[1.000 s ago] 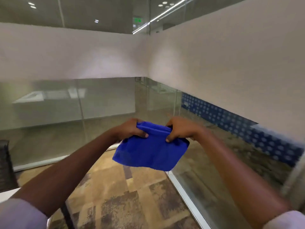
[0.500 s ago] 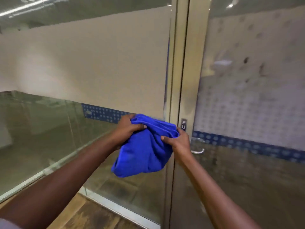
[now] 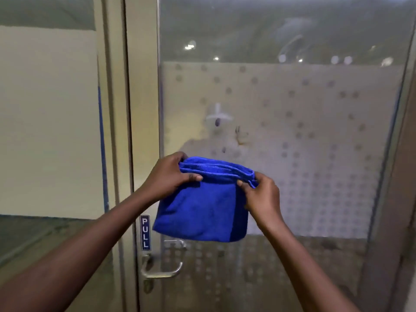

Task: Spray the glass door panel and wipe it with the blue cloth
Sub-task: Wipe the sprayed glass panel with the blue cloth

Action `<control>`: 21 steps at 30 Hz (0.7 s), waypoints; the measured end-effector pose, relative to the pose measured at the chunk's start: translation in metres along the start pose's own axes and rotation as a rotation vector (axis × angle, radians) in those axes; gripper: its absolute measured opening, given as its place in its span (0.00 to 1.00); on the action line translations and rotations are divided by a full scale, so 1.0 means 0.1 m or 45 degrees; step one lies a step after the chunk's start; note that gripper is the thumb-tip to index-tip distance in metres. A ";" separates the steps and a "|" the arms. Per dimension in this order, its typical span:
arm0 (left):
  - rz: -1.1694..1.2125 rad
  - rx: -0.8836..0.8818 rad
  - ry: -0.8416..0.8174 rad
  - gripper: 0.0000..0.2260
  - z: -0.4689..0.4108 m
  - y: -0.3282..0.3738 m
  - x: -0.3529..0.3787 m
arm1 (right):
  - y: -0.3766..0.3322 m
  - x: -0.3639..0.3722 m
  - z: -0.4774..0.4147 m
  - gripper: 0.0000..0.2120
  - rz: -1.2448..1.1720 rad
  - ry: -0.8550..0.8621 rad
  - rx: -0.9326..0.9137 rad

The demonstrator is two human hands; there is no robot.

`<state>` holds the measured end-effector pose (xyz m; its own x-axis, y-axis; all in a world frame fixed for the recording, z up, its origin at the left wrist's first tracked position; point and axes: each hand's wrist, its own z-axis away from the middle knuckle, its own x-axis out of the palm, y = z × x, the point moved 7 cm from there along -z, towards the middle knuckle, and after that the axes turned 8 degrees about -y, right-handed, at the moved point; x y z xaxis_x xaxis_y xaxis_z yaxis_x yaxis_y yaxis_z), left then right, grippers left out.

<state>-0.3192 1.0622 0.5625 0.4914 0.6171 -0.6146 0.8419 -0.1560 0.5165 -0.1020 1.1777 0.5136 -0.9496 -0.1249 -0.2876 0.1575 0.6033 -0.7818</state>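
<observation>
Blue cloth (image 3: pixel 202 212) gripped by left hand (image 3: pixel 171 176) and right hand (image 3: pixel 261 194) (door sign (image 3: pixel 145 232) reads "PULL").

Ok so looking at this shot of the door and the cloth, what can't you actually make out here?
All head view:
- Spray bottle: none in frame, so its whereabouts are unknown.
- Whether the glass door panel is already wet: frosted dots and reflections mask it.
- Glass behind the blue cloth: covered by it.
- Fingertips of the left hand and right hand: tucked into the folds.
- Door bottom: cut off by the lower edge.
</observation>
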 end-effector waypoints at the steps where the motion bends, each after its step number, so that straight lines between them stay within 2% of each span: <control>1: -0.015 0.019 0.054 0.16 -0.17 0.05 0.02 | 0.01 -0.08 -0.13 0.03 -0.063 0.058 0.022; 5: -0.013 0.083 0.304 0.17 -0.74 0.24 -0.01 | -0.18 -0.28 -0.60 0.02 -0.025 0.226 -0.088; 8: -0.096 0.125 0.397 0.19 -1.14 0.32 -0.12 | -0.39 -0.36 -0.98 0.04 0.119 0.289 -0.154; 11: -0.239 0.233 0.473 0.22 -1.43 0.38 -0.21 | -0.57 -0.41 -1.26 0.07 0.270 0.447 -0.212; 16: -0.642 0.495 0.596 0.26 -1.61 0.47 -0.18 | -0.76 -0.17 -1.42 0.26 0.265 0.630 -0.359; 19: -0.752 0.576 0.620 0.25 -1.66 0.46 -0.15 | -0.91 -0.06 -1.32 0.29 0.225 0.839 -0.632; 21: -0.782 0.657 0.654 0.27 -1.67 0.46 -0.17 | -0.99 -0.03 -1.27 0.23 0.320 0.988 -0.798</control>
<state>-0.3266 1.1735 0.6966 -0.1242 0.9487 -0.2906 0.9752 0.0626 -0.2122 -0.1495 1.2180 0.6621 -0.8572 0.4713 0.2076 0.4176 0.8720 -0.2553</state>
